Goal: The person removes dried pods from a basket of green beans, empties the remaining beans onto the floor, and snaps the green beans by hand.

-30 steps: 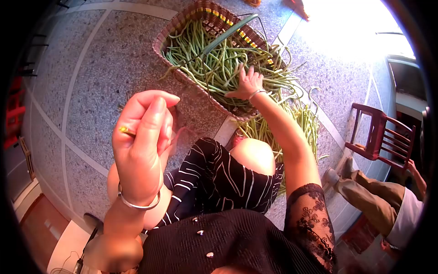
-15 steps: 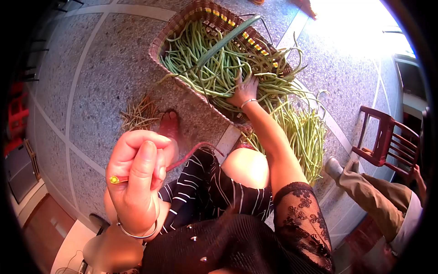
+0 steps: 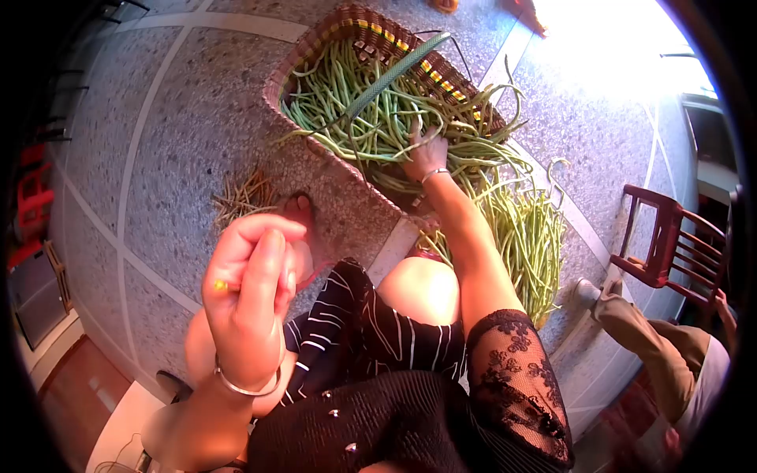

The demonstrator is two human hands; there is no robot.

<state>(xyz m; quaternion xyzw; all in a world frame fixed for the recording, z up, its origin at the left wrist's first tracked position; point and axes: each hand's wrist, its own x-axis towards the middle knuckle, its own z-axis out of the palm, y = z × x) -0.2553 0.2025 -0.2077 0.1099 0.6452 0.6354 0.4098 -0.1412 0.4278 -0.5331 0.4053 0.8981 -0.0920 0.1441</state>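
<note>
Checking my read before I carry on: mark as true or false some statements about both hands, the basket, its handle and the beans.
1. The right hand reaches in among the green beans in the basket. True.
2. The left hand is in the basket too. False: it is raised outside, pinching a thin reddish strand with a yellow tip.
3. The basket's handle is green. True.
4. Every bean is inside the basket. False: a heap of long beans lies on the floor beside it.
</note>
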